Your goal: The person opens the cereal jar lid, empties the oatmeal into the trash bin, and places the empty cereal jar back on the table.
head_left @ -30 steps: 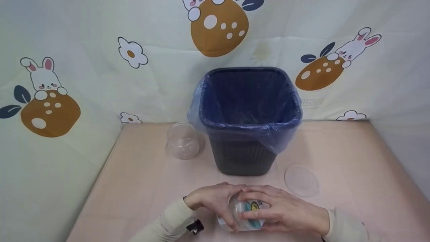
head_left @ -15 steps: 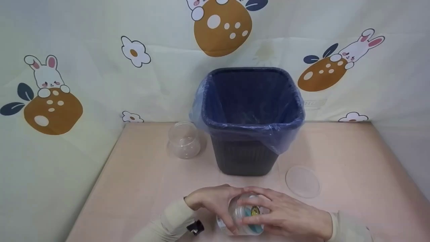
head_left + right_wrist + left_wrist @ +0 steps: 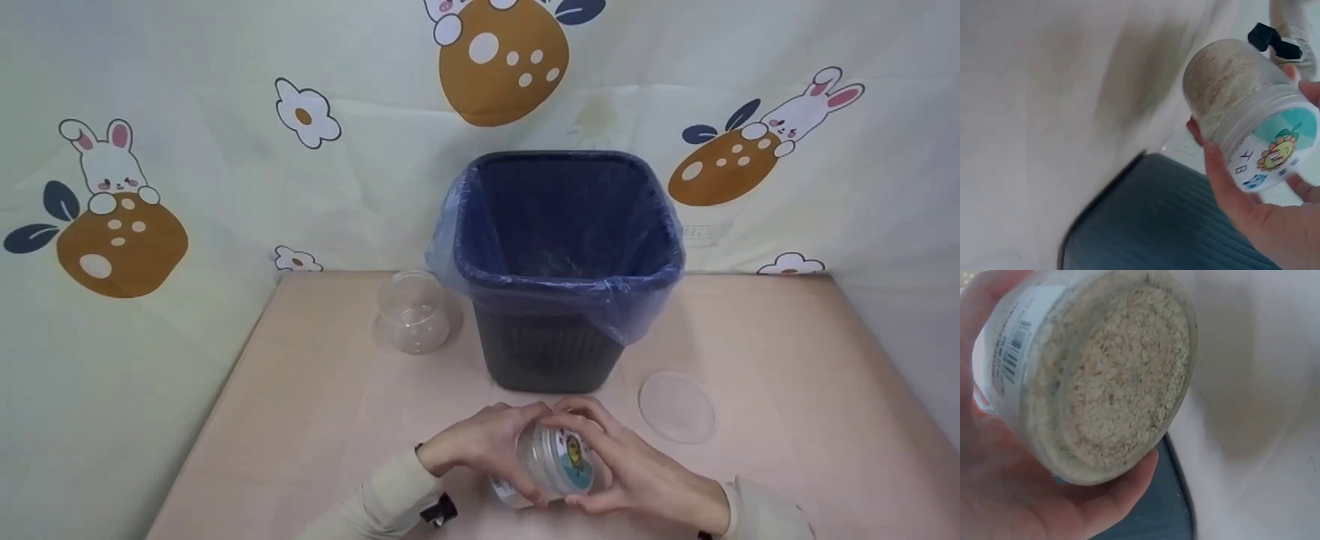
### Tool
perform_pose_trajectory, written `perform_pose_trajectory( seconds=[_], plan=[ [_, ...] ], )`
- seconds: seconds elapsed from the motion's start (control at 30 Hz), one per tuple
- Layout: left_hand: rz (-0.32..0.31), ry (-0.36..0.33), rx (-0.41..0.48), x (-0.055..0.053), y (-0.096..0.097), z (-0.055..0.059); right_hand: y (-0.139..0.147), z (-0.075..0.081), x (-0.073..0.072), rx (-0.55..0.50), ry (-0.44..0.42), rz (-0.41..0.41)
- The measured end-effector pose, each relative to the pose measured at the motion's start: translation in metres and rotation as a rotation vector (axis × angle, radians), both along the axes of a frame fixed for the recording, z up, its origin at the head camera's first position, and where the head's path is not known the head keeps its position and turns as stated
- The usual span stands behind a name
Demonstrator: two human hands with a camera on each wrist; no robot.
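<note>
In the head view my left hand grips the body of a clear plastic jar near the table's front. The jar is tilted, with its screw lid facing right. My right hand holds the lid end, fingers at its top edge and thumb at its lower edge. A sunflower sticker covers the lid in the right wrist view. Pale dry flakes show through the jar's base in the left wrist view, beside a barcode label on its side.
Behind the hands stands a dark bin with a blue liner bag folded over its rim. A clear round bowl sits to its left. A clear flat disc lies to its right. Printed cloth walls the table.
My right fingers have shifted from lying across the lid to its edges, uncovering the sticker. The lid now faces more upward. My left hand keeps its grip on the jar.
</note>
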State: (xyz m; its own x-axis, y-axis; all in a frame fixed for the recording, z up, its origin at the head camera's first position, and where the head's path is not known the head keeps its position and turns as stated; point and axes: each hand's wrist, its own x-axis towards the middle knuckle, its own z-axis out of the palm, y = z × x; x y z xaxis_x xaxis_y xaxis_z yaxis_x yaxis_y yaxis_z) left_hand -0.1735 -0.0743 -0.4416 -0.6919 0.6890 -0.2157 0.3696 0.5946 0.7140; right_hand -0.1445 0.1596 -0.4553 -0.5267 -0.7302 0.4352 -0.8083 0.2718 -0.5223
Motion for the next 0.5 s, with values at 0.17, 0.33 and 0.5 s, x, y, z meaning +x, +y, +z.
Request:
perform_pose_trajectory(
  seconds=[0.17,0.33,0.5],
  plan=[
    [0.030,-0.002,0.016,-0.004,-0.013,-0.004,0.015,0.003,-0.007,0.069,0.158,-0.017],
    [0.081,0.039,0.013,-0.005,-0.025,-0.005,0.031,-0.011,-0.015,0.142,0.116,-0.060],
    [0.074,0.042,0.042,-0.005,-0.030,-0.006,0.045,-0.032,-0.020,0.286,0.041,-0.153]
  ],
)
